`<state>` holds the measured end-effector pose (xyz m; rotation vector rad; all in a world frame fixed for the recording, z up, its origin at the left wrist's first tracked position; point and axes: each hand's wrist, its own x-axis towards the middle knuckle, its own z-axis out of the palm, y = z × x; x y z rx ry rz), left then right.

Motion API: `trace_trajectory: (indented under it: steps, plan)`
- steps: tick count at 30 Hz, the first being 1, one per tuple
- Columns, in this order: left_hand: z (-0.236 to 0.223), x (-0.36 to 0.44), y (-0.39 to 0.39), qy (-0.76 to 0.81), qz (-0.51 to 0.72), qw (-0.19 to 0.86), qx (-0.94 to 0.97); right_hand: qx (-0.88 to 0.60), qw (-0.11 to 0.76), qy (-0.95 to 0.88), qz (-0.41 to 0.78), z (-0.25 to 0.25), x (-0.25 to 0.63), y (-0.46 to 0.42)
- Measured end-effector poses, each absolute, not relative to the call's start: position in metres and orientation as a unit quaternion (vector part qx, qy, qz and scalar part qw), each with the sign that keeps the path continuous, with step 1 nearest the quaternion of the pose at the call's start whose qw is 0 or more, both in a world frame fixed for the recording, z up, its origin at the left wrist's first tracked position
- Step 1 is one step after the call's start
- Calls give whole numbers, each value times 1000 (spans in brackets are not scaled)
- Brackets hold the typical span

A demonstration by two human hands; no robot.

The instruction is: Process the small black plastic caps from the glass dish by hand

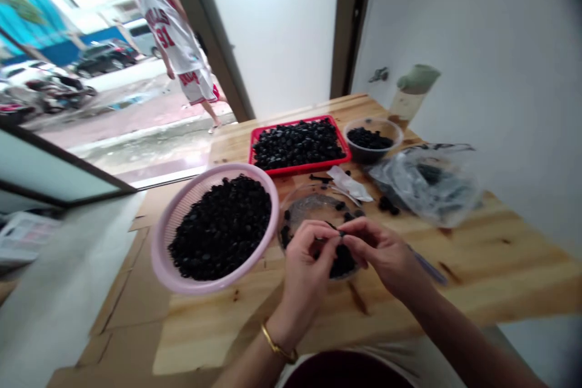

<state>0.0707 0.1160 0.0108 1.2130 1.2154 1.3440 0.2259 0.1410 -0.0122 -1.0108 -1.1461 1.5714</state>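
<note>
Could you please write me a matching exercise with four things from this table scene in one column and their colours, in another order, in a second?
Things:
1. basket
2. tray
3. bracelet
4. jug

Colours:
A. gold
B. pale green at the top
C. pink
D. red

Right pairs: 1-C, 2-D, 3-A, 4-B

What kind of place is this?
Probably a small street-front workroom or shop: a wooden table holds a pink basket and red tray of small black pieces, beside a doorway opening onto parked cars.
</note>
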Motion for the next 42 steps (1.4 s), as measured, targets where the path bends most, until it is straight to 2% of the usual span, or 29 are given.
trace_trajectory:
  steps: [5, 10, 19, 22, 26, 29, 34, 42]
  plan:
    - [7, 61, 113, 491, 535, 479, 492, -424, 429, -518, 607, -18, 223, 137]
    - [10, 48, 109, 484, 524, 475, 515, -422, 447, -500, 611, -15, 212, 132]
    - [35, 22, 90, 504, 464, 308, 661, -415, 431, -501, 625, -9, 210, 127]
    - [45, -31, 97, 585, 390, 220, 677, -438, 455, -468, 618, -14, 218, 130]
    - [50, -115, 118, 683, 156, 80, 709, -438, 487, -435, 617, -19, 224, 135]
    - [44, -145, 132, 689, 97, 84, 713, -435, 472, -439, 629, -20, 221, 134]
    - [33, -143, 144, 680, 73, 107, 722, -440, 430, -459, 641, -13, 211, 121]
    - [37, -142, 142, 701, 161, 131, 683, -467, 426, -436, 640, 1, 213, 113]
